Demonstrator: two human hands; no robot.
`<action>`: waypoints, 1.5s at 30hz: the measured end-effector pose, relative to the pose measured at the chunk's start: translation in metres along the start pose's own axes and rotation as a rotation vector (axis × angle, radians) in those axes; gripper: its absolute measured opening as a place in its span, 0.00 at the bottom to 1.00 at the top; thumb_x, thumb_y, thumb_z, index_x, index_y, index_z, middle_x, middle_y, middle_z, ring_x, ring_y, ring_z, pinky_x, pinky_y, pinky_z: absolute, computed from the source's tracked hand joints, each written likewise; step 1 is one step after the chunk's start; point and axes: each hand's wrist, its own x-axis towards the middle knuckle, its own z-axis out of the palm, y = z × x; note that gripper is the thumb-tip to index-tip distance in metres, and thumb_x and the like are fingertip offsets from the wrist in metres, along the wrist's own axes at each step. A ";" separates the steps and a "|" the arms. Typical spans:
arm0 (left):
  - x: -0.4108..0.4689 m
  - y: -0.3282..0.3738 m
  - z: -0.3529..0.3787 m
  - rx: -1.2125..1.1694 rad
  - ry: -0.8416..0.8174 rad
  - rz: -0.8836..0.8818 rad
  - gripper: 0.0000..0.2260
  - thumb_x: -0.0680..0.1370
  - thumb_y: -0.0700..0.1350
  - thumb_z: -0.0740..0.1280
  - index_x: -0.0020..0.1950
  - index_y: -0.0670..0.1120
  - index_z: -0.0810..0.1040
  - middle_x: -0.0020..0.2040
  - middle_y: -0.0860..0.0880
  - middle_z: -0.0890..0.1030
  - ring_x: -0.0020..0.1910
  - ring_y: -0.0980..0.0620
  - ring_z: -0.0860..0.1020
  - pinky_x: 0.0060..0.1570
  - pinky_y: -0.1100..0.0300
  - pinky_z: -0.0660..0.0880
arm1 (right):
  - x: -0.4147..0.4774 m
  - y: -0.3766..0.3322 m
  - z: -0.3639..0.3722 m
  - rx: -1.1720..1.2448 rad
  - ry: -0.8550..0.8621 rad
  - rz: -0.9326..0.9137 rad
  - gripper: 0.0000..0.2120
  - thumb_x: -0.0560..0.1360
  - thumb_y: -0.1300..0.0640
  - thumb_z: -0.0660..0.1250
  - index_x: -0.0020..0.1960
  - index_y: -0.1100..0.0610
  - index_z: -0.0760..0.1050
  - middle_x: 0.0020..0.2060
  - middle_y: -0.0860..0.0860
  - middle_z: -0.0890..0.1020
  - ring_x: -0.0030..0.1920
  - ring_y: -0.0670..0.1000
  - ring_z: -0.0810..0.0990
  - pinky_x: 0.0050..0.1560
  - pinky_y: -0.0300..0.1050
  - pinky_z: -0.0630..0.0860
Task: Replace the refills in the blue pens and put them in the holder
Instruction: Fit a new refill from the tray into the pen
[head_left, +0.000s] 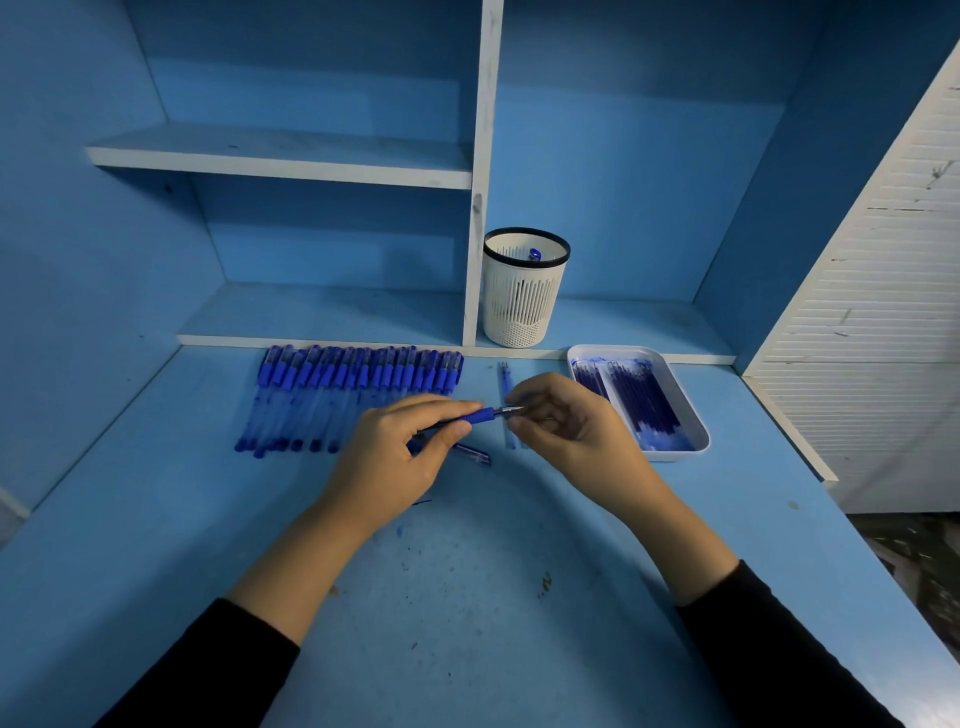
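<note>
My left hand (400, 457) grips a blue pen (480, 415) by its barrel, the rubber grip and tip pointing right. My right hand (561, 421) pinches the pen's metal tip between thumb and fingers. A loose pen cap (474, 454) lies on the desk just below my left hand. A row of several capped blue pens (353, 387) lies side by side to the left. Loose refills (506, 395) lie behind my right hand. A white tray (698, 421) at the right holds several refills. The white mesh holder (522, 306) stands on the low shelf with one pen inside.
A blue desk (467, 597) with ink stains spreads in front of me. Blue and white shelving (280, 166) rises behind it, with a white upright divider next to the holder. A white slatted panel (872, 312) closes off the right side.
</note>
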 end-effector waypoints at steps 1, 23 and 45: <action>0.000 0.000 0.000 -0.003 -0.004 -0.001 0.10 0.77 0.42 0.71 0.58 0.47 0.83 0.51 0.54 0.84 0.49 0.57 0.82 0.47 0.57 0.80 | 0.000 0.000 0.000 -0.028 -0.001 -0.006 0.06 0.75 0.63 0.70 0.51 0.60 0.78 0.39 0.52 0.82 0.37 0.45 0.79 0.42 0.32 0.74; -0.001 0.002 -0.001 0.008 -0.018 0.000 0.10 0.77 0.42 0.71 0.58 0.47 0.83 0.51 0.55 0.84 0.49 0.59 0.82 0.47 0.58 0.80 | 0.000 0.001 0.003 -0.046 0.018 -0.044 0.07 0.72 0.66 0.72 0.49 0.59 0.78 0.41 0.51 0.82 0.40 0.47 0.82 0.46 0.34 0.76; -0.001 0.003 -0.003 -0.007 0.001 -0.009 0.10 0.74 0.40 0.73 0.55 0.47 0.85 0.48 0.57 0.83 0.45 0.58 0.82 0.43 0.56 0.79 | 0.000 0.001 0.004 -0.077 0.057 -0.073 0.06 0.71 0.64 0.74 0.45 0.58 0.79 0.39 0.49 0.82 0.38 0.44 0.80 0.45 0.34 0.76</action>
